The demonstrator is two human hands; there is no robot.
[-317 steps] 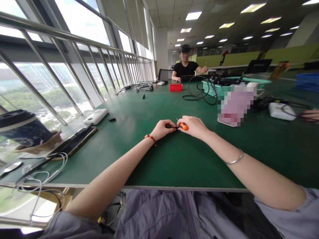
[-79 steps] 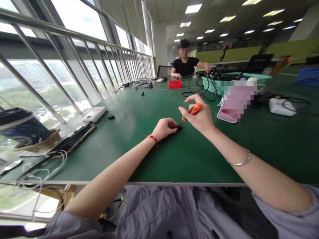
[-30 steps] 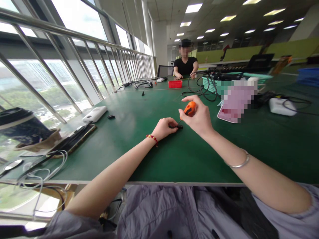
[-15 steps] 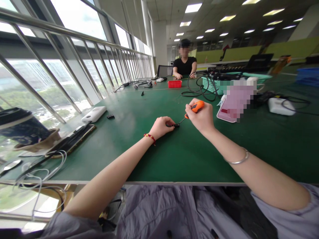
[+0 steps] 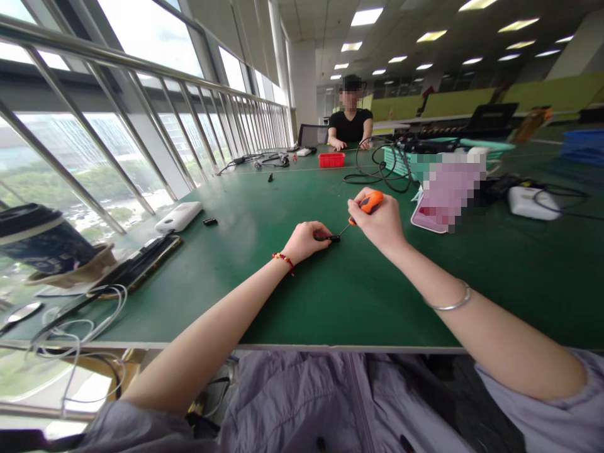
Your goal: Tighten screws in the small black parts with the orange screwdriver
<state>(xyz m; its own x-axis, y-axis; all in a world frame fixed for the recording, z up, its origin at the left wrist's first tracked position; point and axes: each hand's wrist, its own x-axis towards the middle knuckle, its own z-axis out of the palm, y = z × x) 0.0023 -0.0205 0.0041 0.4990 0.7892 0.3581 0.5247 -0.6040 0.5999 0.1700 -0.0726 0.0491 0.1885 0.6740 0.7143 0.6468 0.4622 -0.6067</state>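
Left hand point(image 5: 303, 242): your fingers pinch the small black piece point(image 5: 335, 238), down on the counter point(image 5: 302, 308).
Right hand point(image 5: 384, 223): fingers gripping the orange screwdriver point(image 5: 372, 201).
Screwdriver tip point(image 5: 341, 233): right at the piece; what's done or left, can't tell.

A green worktop point(image 5: 292, 308) with a pale front edge spans the frame. At its left lie a white cable point(image 5: 111, 321), partly hanging over the edge, and a flat dark case point(image 5: 158, 264) with a gold rim. Left of centre are a white rounded box point(image 5: 179, 217) and a small black block point(image 5: 210, 221). Toward the top centre sit a dark bit point(image 5: 270, 178) and a red tray point(image 5: 331, 161). Right of these are looped black cable point(image 5: 359, 180), a mint basket point(image 5: 395, 162) and, farther right, a white box point(image 5: 532, 204).
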